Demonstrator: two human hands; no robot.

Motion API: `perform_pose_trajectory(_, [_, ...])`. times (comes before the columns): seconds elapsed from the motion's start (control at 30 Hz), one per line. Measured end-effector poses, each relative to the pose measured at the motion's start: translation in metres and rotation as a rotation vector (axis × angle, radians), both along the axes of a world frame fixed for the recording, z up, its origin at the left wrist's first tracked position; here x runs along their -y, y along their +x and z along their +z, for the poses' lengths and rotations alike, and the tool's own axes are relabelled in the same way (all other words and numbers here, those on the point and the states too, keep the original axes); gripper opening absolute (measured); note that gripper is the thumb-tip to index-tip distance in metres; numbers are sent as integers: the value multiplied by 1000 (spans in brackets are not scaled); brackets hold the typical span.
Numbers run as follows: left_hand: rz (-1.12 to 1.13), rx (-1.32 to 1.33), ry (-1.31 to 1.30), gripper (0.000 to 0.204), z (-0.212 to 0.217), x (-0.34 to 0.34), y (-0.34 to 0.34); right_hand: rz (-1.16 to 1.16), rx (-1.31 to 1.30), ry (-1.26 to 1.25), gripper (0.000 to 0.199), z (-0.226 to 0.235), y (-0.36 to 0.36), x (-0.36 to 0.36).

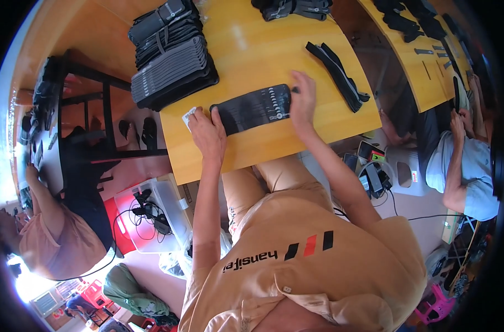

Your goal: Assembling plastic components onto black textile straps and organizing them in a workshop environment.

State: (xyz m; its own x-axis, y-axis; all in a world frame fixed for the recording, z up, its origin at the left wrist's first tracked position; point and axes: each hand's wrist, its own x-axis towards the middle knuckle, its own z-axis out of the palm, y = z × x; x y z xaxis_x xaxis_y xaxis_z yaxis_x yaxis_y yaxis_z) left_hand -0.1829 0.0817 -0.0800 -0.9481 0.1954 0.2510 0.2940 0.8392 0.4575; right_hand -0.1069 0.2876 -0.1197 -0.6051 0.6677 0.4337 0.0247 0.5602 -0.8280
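Note:
A black fabric band [252, 110] with white print near its right end lies stretched out over the yellow table [241, 55] in front of me. My left hand [207, 135] is closed on the band's left end, thumb on top. A small white piece [189, 117], perhaps a label or card, shows by the fingertips of that hand. My right hand [303, 102] grips the band's right end between thumb and fingers. To the right, a separate long dark strip [339, 77] with a grey stripe lies on the tabletop.
Tall stacks of folded black bands [171, 69] stand at the back left, with more dark pieces [293, 8] at the far edge. A second table [418, 66] with dark strips is on the right, where a co-worker [462, 166] sits. Another person [63, 238] works at left. Bins with cables [152, 213] flank me.

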Motion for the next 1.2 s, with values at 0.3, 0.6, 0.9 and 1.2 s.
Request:
perform_pose_trajectory(0.3, [144, 142, -61, 43, 8, -13, -8, -82, -129, -148, 24, 7, 2, -1])
perform_pose_trajectory(0.6, [116, 29, -130, 41, -2, -15, -9, -54, -187, -237, 31, 17, 3, 3])
perform_pose_trajectory(0.9, [135, 70, -120, 31, -3, -19, 1, -54, -182, -225, 29, 13, 2, 3])
perform_pose_trajectory(1.2, [-14, 33, -39, 23, 2, -19, 2, -92, -152, -177, 26, 7, 0, 0])
